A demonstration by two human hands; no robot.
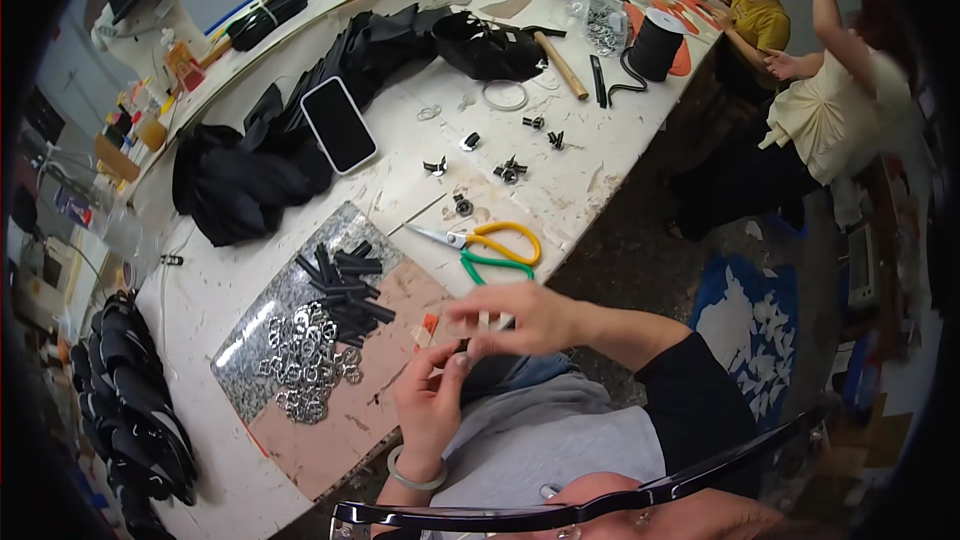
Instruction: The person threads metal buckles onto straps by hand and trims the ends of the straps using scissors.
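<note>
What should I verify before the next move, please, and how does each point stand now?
1. Left hand has its piece: ok, a small dark one appears pinched between thumb and finger.
2. Right hand has a firm hold: cannot tell, its fingers are blurred.
3. Strips within reach: ok, the black pile lies near the left hand.
4. Buckles kept apart from the strips: not ok, the two piles meet.
5. Scissors out of the hands: ok, they lie on the table.
6. Phone away from the hands: ok, it lies beyond the strips.
</note>
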